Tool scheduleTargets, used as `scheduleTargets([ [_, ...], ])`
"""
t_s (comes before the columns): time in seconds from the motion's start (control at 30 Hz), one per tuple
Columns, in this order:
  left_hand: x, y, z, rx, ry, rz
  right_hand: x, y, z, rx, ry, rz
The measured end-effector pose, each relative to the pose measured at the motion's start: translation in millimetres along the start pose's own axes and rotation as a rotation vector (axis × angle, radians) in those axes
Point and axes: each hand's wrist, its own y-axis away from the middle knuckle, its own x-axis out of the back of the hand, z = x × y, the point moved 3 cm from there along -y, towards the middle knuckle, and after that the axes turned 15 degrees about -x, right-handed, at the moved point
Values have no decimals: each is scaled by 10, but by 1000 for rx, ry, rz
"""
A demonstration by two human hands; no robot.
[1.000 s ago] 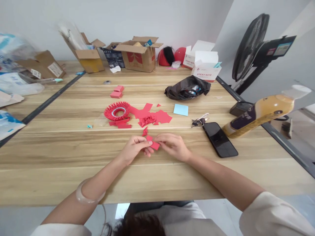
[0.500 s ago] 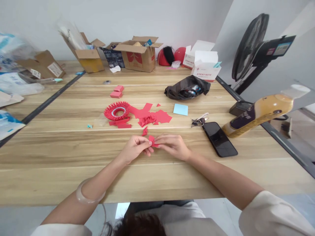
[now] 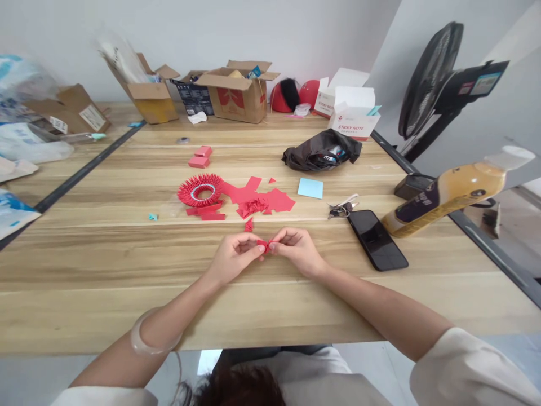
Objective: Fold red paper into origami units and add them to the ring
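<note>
Between my two hands, a small folded red paper piece (image 3: 266,246) is held just above the wooden table (image 3: 127,282). My left hand (image 3: 236,256) pinches its left end, and my right hand (image 3: 296,251) pinches its right end. Right behind my fingers lies a folded red piece (image 3: 249,225). Farther back are a pile of folded red pieces (image 3: 253,207) and flat red paper (image 3: 279,200). To the left stands a spiky red paper ring (image 3: 200,190) with a light blue inner edge, beside red paper stacks (image 3: 211,212).
On the right are a black phone (image 3: 377,239), keys (image 3: 340,210), a tilted drink bottle (image 3: 452,192) and a blue note pad (image 3: 310,188). A black bag (image 3: 322,150) lies behind them. Cardboard boxes (image 3: 239,96) line the back; plastic bags (image 3: 29,144) lie far left.
The red piece between my hands now looks narrower, with less of its face showing. My right fingers have curled in and my right thumb now presses on its front.
</note>
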Motion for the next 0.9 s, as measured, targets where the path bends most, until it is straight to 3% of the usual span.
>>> scheduleTargets([
  [0.5, -5, 13, -63, 50, -14, 55, 5, -12, 3, -64, 121, 47],
  [0.9, -10, 13, -88, 81, 9, 17, 6, -13, 27, -91, 148, 50],
])
